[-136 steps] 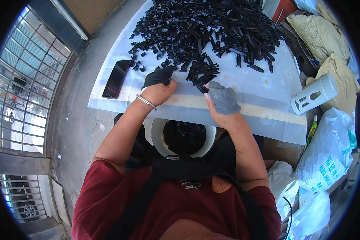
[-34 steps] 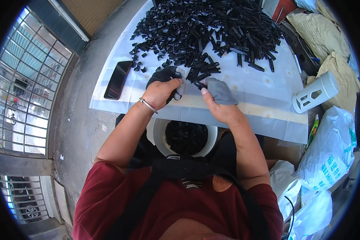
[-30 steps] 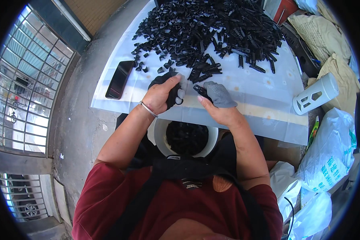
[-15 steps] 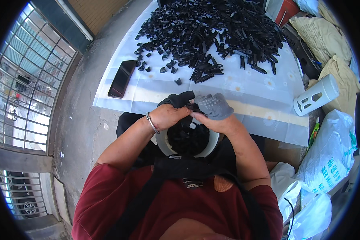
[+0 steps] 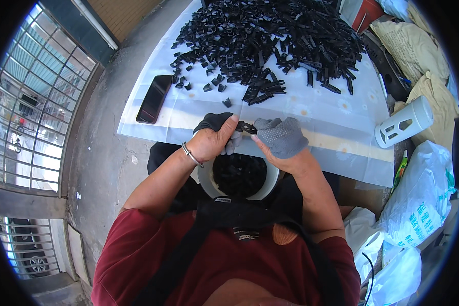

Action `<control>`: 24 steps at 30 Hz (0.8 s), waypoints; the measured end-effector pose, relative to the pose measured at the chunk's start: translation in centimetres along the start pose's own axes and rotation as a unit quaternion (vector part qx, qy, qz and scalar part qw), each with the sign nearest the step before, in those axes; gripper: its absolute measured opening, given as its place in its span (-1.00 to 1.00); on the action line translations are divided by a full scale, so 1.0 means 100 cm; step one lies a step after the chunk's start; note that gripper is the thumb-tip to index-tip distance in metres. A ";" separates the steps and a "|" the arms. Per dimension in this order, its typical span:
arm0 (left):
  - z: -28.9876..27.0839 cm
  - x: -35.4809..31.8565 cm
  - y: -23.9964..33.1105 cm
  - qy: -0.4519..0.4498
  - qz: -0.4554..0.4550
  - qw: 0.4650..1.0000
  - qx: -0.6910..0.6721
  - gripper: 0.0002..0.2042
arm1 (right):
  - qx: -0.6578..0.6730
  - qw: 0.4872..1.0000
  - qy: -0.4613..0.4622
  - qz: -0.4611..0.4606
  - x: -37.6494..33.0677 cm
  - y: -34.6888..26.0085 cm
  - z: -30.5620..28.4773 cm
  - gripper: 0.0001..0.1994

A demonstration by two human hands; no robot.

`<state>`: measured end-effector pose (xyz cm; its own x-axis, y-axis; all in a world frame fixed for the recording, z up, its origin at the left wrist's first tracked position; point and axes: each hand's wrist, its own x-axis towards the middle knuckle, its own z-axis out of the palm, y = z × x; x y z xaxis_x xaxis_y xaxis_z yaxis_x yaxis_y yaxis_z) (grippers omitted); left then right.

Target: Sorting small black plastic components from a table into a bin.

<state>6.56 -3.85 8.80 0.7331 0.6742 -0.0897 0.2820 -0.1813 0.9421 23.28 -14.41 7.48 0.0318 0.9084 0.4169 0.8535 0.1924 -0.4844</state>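
Observation:
My left hand (image 5: 212,136), in a partly black glove with the thumb bare, closes on one end of a small long black plastic piece (image 5: 246,127). My right hand (image 5: 284,140), in a grey dotted glove with a bare thumb, grips the other end. Both hands are just over the table's near edge. Below them, a white bucket (image 5: 205,179) between my legs holds many black pieces (image 5: 239,176). Across the far part of the table spreads a large pile of black plastic parts (image 5: 270,43), short curved ones toward the left and long ones toward the right.
A dark phone (image 5: 154,99) lies at the table's left. On the right edge leans a white cylinder with cut-out openings (image 5: 404,122). Plastic bags (image 5: 421,194) and beige sacks (image 5: 410,48) crowd the right side. A barred window (image 5: 41,102) stands left, beyond the concrete floor.
My hands have drawn slightly apart, the right one shifting right. The black piece between them now shows more plainly, and my left thumb has risen. A light spot over the bucket is gone.

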 end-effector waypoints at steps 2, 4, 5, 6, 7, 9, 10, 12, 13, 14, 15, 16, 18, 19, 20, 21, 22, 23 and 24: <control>0.003 0.001 0.000 0.010 0.024 0.999 0.027 -0.60 | -0.041 0.997 0.032 -0.058 0.001 -0.001 0.000 -0.82; 0.007 0.001 0.000 0.019 0.047 0.997 0.056 -0.58 | -0.066 0.994 0.032 -0.075 0.002 -0.003 0.001 -0.79; 0.010 0.001 0.000 0.025 0.079 0.994 0.075 -0.58 | -0.090 0.991 0.033 -0.092 0.002 -0.005 0.002 -0.75; 0.012 0.001 -0.002 0.031 0.111 0.989 0.093 -0.58 | -0.090 0.991 0.032 -0.092 0.003 -0.007 0.002 -0.75; 0.011 0.000 -0.004 0.025 0.112 0.992 0.060 -0.58 | -0.086 0.992 0.031 -0.092 0.004 -0.009 0.000 -0.75; 0.011 -0.002 -0.003 0.023 0.092 0.995 0.034 -0.58 | -0.081 0.992 0.030 -0.090 0.003 -0.009 0.000 -0.76; 0.011 -0.003 -0.002 0.021 0.072 0.997 0.009 -0.58 | -0.029 0.998 0.027 -0.056 0.000 -0.005 0.002 -0.76; 0.008 -0.002 -0.001 0.017 0.064 0.998 0.014 -0.58 | 0.023 0.999 0.023 -0.024 -0.001 -0.003 -0.002 -0.76; 0.006 -0.001 0.000 0.013 0.057 0.998 0.019 -0.59 | 0.020 0.999 0.025 -0.010 0.001 -0.005 -0.009 -0.75; 0.003 0.000 0.000 0.016 0.057 0.998 0.018 -0.59 | 0.017 0.999 0.027 0.004 0.002 -0.006 -0.013 -0.75; 0.001 0.000 0.001 0.009 0.061 0.997 0.047 -0.61 | 0.017 0.999 0.026 0.004 0.001 -0.005 -0.012 -0.75; -0.001 0.000 0.001 0.003 0.064 0.995 0.075 -0.63 | -0.022 0.999 0.011 -0.023 0.000 -0.003 -0.011 -0.75; -0.002 0.001 0.003 -0.003 0.075 0.993 0.095 -0.63 | -0.062 0.997 -0.005 -0.050 -0.002 -0.001 -0.008 -0.74; -0.002 0.001 0.004 -0.008 0.087 0.989 0.116 -0.63 | -0.058 0.997 0.006 -0.057 -0.002 0.001 -0.005 -0.76; -0.002 0.001 0.006 -0.009 0.086 0.990 0.115 -0.63 | -0.055 0.996 0.017 -0.063 -0.003 0.001 -0.003 -0.78; -0.002 0.000 0.009 -0.007 0.095 0.986 0.134 -0.65 | -0.055 0.996 0.017 -0.063 -0.002 -0.002 -0.003 -0.78; -0.002 0.000 0.011 -0.005 0.104 0.983 0.153 -0.67 | -0.097 0.992 0.014 -0.079 0.000 -0.006 -0.002 -0.80; 0.000 0.000 0.010 -0.004 0.104 0.983 0.153 -0.67 | -0.139 0.986 0.010 -0.094 0.001 -0.010 0.001 -0.82; 0.003 0.000 0.008 0.000 0.131 0.971 0.198 -0.69 | -0.141 0.986 0.009 -0.091 0.001 -0.012 0.007 -0.82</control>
<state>7.02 -4.22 9.44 0.8113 0.5684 0.1368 0.3025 -0.6083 0.7338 21.90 -14.33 7.56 -0.1283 0.8613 0.4916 0.9565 0.2384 -0.1681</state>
